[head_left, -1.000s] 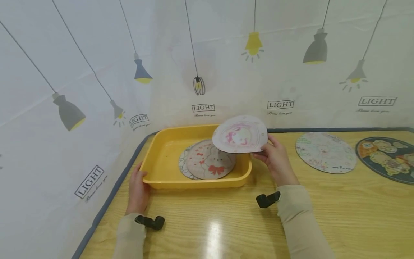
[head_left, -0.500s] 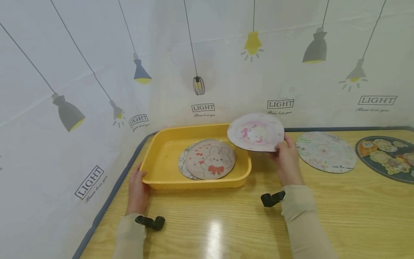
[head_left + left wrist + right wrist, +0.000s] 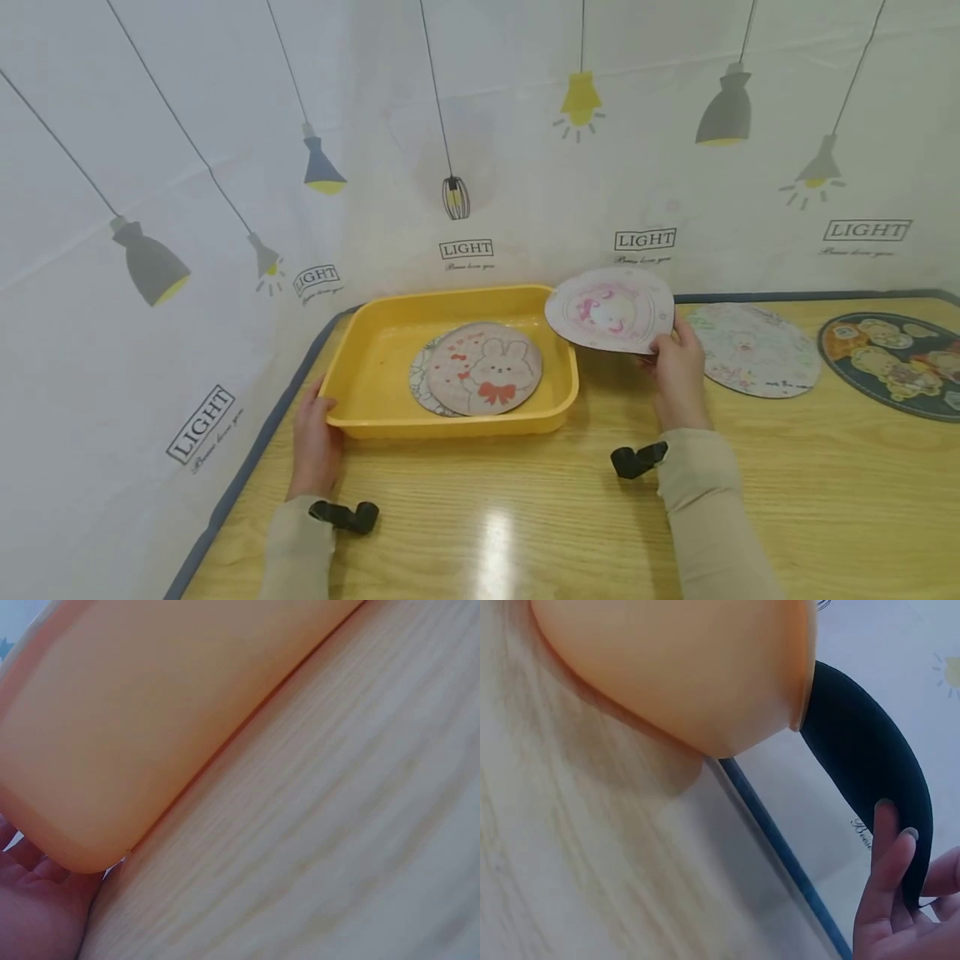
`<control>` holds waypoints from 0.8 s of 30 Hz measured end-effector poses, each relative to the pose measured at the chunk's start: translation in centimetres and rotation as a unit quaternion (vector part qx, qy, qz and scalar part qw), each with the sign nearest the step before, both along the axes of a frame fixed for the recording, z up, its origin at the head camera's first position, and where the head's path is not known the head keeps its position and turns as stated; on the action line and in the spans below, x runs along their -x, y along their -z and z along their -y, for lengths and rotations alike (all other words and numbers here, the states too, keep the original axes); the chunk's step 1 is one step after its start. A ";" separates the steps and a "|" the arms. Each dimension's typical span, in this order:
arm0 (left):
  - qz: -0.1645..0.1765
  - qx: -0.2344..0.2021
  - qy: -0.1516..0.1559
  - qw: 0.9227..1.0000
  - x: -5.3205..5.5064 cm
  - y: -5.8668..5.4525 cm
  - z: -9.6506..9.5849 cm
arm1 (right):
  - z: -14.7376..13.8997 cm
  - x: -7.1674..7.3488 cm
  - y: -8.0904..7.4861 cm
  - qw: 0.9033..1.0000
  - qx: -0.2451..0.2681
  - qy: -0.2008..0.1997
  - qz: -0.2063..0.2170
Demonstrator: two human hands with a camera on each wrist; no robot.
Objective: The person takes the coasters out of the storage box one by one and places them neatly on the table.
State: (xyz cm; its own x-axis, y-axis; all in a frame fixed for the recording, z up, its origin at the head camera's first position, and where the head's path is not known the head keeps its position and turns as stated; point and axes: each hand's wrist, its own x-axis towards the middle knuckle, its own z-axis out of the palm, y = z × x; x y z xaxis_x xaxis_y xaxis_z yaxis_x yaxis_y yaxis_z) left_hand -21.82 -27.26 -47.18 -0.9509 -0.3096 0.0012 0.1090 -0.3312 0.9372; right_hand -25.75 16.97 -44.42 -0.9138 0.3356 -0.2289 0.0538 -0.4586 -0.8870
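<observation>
My right hand (image 3: 681, 371) pinches a round mat (image 3: 609, 310) by its lower right edge, thumb on top. The mat has a pink cartoon drawing, and its black underside (image 3: 870, 742) shows in the right wrist view. It hangs tilted above the table, its left edge overlapping the right rim of the yellow tray (image 3: 450, 427) in the head view. At the tray's front left corner my left hand (image 3: 315, 442) holds the wall, thumb at the rim; its fingers are partly hidden. Inside the tray a rabbit mat (image 3: 487, 367) with a red bow lies over another round mat (image 3: 422, 379).
To the right, on the wooden table (image 3: 540, 517), lie a pale round mat (image 3: 757, 354) with a faint drawing and a dark mat (image 3: 892, 367) with cartoon bears. A white cloth (image 3: 525, 167) printed with lamps rises behind and along the left side.
My right hand has carried the pink mat rightward, off the rabbit mat and past the tray's right rim. The left hand stays at the tray's corner.
</observation>
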 end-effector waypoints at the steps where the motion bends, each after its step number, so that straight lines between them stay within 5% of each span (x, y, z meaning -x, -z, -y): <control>1: -0.001 -0.001 -0.001 1.000 0.0 0.0 0.0 | -0.1 0.0 0.2 1.000 0.005 -0.001 0.004; 15: -0.004 -0.004 0.002 1.000 -0.1 0.1 0.1 | -1.9 -0.2 1.7 0.998 0.054 -0.019 0.028; 24: 0.000 0.000 0.004 1.000 -0.2 -0.1 0.0 | -2.4 -0.5 1.5 0.998 0.039 0.041 0.031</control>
